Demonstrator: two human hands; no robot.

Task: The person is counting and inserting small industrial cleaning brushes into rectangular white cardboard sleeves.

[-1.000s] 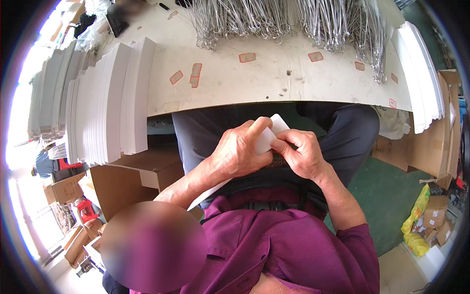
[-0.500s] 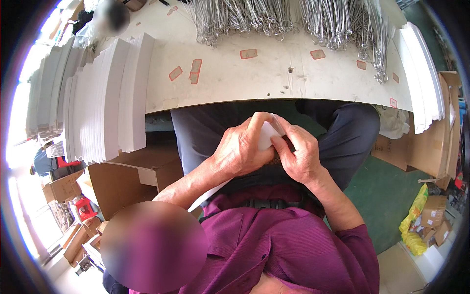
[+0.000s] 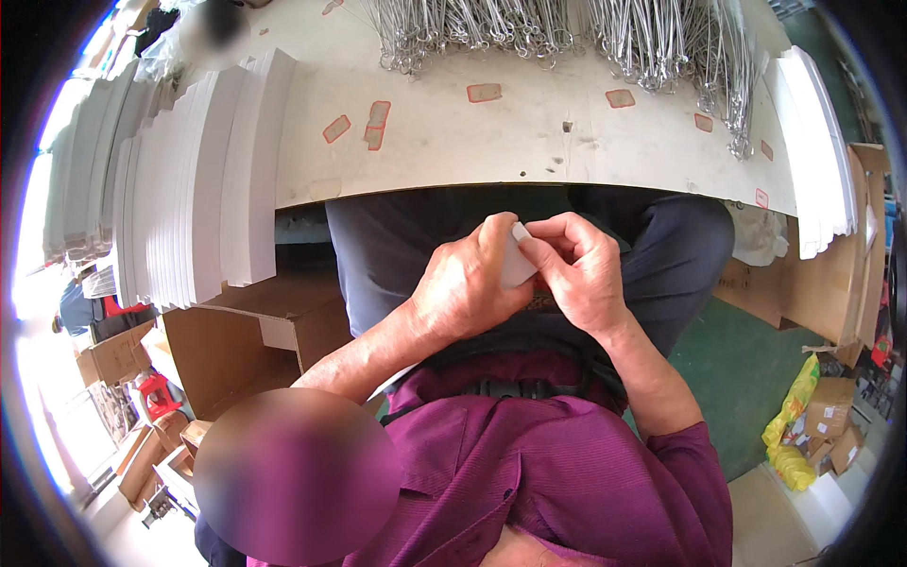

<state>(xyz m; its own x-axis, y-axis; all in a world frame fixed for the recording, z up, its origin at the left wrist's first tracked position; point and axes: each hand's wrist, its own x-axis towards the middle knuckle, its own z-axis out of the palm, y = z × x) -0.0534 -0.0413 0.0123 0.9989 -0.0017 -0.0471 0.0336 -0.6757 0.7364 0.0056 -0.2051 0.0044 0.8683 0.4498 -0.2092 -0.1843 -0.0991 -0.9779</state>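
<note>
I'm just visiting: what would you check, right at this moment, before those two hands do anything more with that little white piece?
1. Both hands on the white piece: ok, left hand and right hand pinch it.
2. Piece fully visible: not ok, fingers cover most of it.
3. Piece clear of the table edge: ok, held over the lap.
4. White sheet stacks upright: ok.
5. Wire hooks away from the hands: ok.
6. Grip firmness: cannot tell.

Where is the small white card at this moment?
In the head view the small white card is near the middle, pinched between the left hand and the right hand, above the person's lap and just below the edge of the white table.
</note>
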